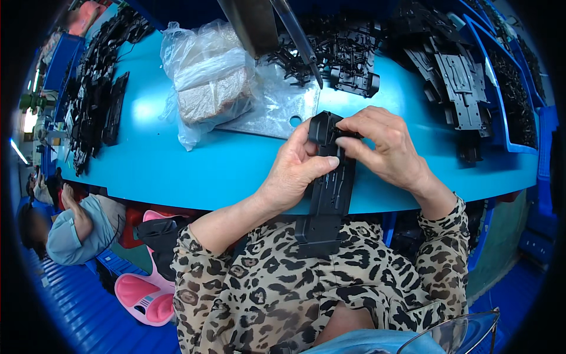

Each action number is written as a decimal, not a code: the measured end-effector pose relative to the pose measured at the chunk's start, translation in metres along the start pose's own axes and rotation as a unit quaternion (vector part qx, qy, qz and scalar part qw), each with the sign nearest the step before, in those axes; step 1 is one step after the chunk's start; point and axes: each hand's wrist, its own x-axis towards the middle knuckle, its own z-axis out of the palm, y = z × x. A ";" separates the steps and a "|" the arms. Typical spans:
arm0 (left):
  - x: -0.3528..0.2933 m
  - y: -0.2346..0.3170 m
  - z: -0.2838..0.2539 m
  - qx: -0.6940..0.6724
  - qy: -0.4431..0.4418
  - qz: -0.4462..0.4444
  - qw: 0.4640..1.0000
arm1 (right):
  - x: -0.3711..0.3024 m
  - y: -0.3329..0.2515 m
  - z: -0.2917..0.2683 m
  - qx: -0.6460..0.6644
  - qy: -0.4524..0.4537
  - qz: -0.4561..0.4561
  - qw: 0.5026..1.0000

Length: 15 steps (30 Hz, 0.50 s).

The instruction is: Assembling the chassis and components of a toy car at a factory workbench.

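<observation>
A long black plastic chassis part (326,203) stretches from over the blue table edge back toward my lap. My left hand (289,174) is wrapped around its far half, thumb pressed on its upper face. Close by on the right, my right hand (389,147) has thumb and forefinger drawn together at the part's far end. Whatever is between those fingertips is hidden or too small to name. Slots and thin raised lines show on the part's face.
A plastic-wrapped pale block (215,94) rests by a metal plate (277,121). A pointed dark rod (300,44) hangs above the table (153,171). Black parts (356,65) lie at the back, with flat chassis pieces (463,88) by a blue bin (522,144). At left sits another person (88,227).
</observation>
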 end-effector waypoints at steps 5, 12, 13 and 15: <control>0.002 0.000 0.003 0.013 -0.009 0.015 1.000 | 0.001 -0.004 -0.002 -0.064 0.007 -0.011 0.998; 0.002 0.002 0.004 0.026 -0.018 0.019 0.999 | -0.005 0.003 0.007 0.134 0.018 0.139 0.981; 0.001 0.002 0.003 0.010 -0.014 0.008 1.000 | -0.006 0.003 0.007 0.121 0.006 0.113 0.986; 0.001 0.003 0.003 -0.007 -0.009 -0.004 1.000 | -0.003 0.000 0.002 0.095 -0.016 0.100 0.990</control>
